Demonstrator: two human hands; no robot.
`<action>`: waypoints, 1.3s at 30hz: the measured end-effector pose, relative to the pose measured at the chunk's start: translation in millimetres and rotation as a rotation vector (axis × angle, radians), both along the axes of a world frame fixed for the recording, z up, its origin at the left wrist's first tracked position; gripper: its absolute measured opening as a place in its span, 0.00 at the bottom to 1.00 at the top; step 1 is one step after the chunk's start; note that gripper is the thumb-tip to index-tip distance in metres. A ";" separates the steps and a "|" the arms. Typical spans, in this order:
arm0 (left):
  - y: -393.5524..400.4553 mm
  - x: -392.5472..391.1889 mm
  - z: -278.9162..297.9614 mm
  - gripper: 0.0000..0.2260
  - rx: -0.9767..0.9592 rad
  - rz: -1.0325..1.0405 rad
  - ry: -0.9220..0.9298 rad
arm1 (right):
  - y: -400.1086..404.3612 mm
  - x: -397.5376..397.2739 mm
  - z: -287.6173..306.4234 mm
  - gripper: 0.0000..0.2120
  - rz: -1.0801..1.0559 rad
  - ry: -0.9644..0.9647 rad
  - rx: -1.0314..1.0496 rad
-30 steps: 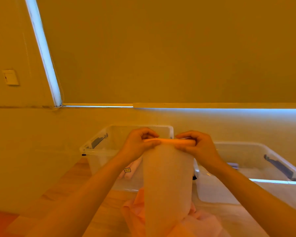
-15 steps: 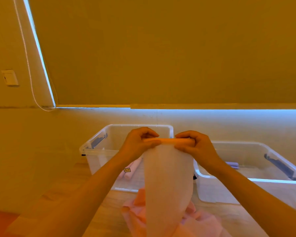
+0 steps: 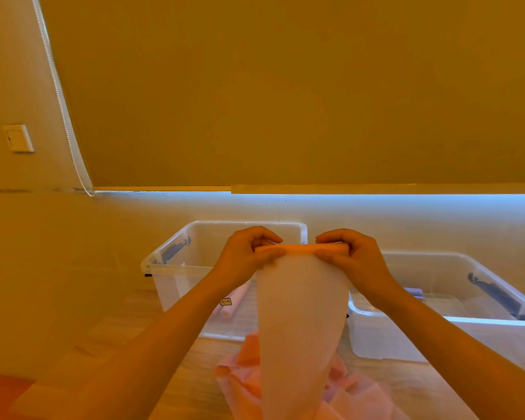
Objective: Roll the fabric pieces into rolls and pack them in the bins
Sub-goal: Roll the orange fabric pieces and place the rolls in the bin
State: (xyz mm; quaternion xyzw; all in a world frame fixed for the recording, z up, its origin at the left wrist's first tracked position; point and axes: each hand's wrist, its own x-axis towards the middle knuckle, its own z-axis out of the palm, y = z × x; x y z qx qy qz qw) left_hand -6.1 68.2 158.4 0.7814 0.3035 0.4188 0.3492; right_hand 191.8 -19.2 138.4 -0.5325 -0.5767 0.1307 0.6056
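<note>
Head view: a person holds a sheer fabric piece (image 3: 300, 313) up in the air, its top edge wound into a thin roll (image 3: 300, 247) stretched level between the two hands. The left hand (image 3: 249, 256) pinches the roll's left end, fingers curled over the top and thumb beneath; the right hand (image 3: 350, 257) grips the right end the same way. Below the roll the loose fabric hangs down to a heap of pink fabric (image 3: 285, 380) on the wooden table (image 3: 194, 383).

The step in hand looks to be the rolling itself, barely begun — most of the piece hangs unrolled. The next move likely calls for both hands turning the roll evenly, so the thin cloth winds up straight rather than skewing to one end.

Two clear plastic bins stand behind the hands, side by side. The left bin (image 3: 176, 259) holds at least one pale pink rolled piece (image 3: 234, 304), partly hidden by the left forearm. The right bin (image 3: 455, 259) shows something pale purple (image 3: 414, 291) inside — too little is visible to tell what.
</note>
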 end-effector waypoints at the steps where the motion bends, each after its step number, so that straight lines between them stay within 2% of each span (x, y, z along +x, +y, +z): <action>1: 0.1 0.6 -0.1 0.05 0.004 0.009 0.002 | -0.2 0.0 0.3 0.09 0.004 -0.004 -0.006; 8: 1.8 -0.2 0.4 0.11 0.093 -0.015 0.074 | 0.2 -0.8 0.9 0.08 -0.010 -0.009 0.013; 14: 4.9 -0.2 -0.7 0.07 0.043 0.015 0.001 | 0.4 2.6 1.3 0.10 -0.011 -0.036 0.002; 19: 2.5 1.5 1.7 0.04 0.023 0.064 -0.002 | 1.0 1.9 3.1 0.05 -0.035 -0.009 0.026; 26: -0.3 0.6 4.8 0.09 0.063 -0.012 0.043 | -0.3 2.9 2.0 0.03 -0.066 0.035 0.032; 31: 2.8 3.0 2.7 0.07 0.019 0.040 -0.036 | -4.4 4.9 1.0 0.08 -0.003 0.051 -0.015; 39: -0.9 3.9 5.4 0.07 0.057 0.033 -0.022 | -4.3 4.9 1.7 0.03 -0.047 0.046 0.022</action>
